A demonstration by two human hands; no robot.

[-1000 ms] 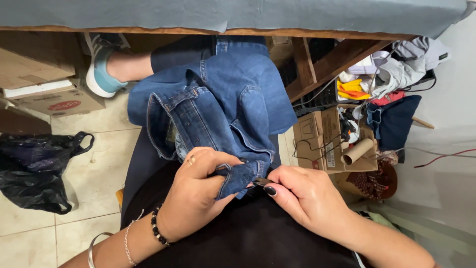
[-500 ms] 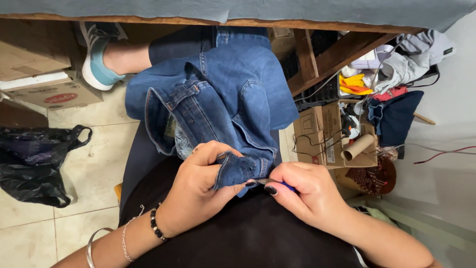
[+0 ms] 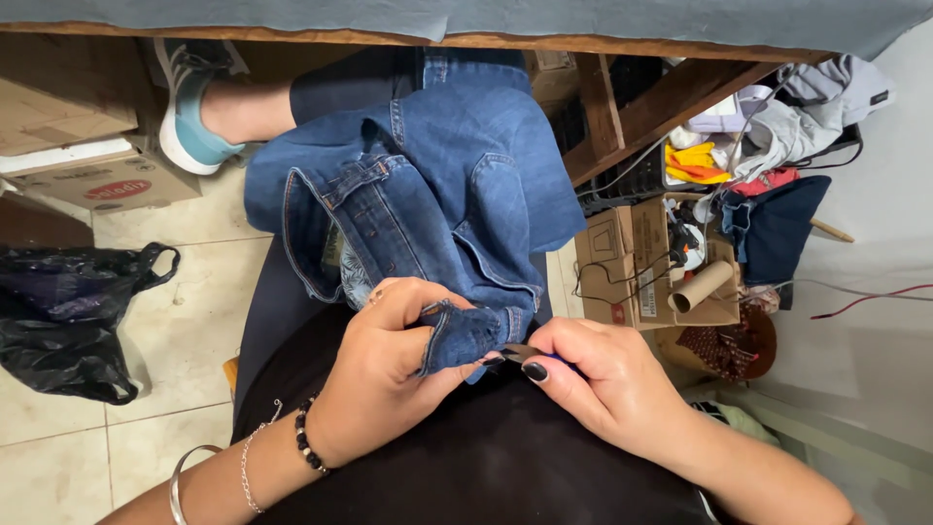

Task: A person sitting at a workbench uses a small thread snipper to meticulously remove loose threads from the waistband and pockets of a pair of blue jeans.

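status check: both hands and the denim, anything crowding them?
Left hand pinching a folded denim edge of the blue jeans. Right hand holds a small dark tool at that fold. Nothing between the hands; cardboard box off to the right.

Heavy blue denim on the jeans [image 3: 437, 185], matt and coarse-woven, with raised stitched seams and a frayed-looking fold pinched in the left hand [image 3: 379, 374]. At three o'clock of that fold, the right hand [image 3: 603, 384] shows glossy dark polish on the nails and grips a small tool [image 3: 520, 352] that glints like metal. The left wrist carries shiny black beads and thin metallic bangles. At nine o'clock, a black plastic bag [image 3: 63, 316], crinkled and glossy. The floor [image 3: 185, 321] is smooth pale tile. At two o'clock, dull brown cardboard in the box [image 3: 632, 262], and a rough wooden beam [image 3: 671, 102].
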